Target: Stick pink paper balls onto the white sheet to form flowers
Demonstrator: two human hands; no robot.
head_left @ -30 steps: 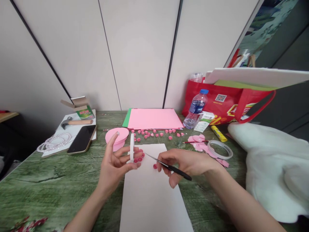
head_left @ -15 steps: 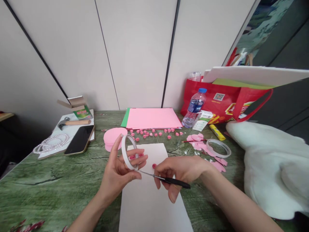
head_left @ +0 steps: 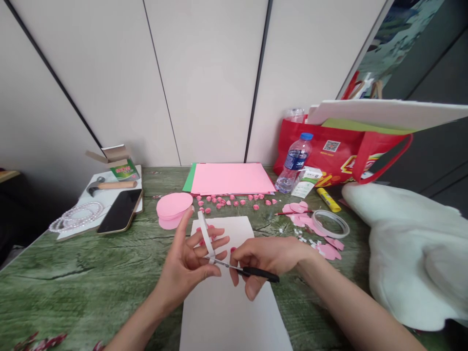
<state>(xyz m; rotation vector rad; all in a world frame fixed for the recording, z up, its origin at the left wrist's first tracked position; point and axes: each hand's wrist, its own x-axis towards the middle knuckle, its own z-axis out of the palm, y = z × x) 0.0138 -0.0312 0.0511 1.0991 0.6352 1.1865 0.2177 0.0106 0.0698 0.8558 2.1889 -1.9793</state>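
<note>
At centre, the left hand (head_left: 185, 261), fingers spread, holds a narrow white ring-shaped roll of tape (head_left: 205, 234), while the right hand (head_left: 272, 256) is closed around black-handled metal scissors (head_left: 260, 274). The blades meet the roll's lower edge, contact being unclear; a white rectangular paper sheet (head_left: 234, 312) occupies the lower centre.

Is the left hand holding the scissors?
No, the right hand holds the scissors; the left hand holds a roll of white tape.
</note>
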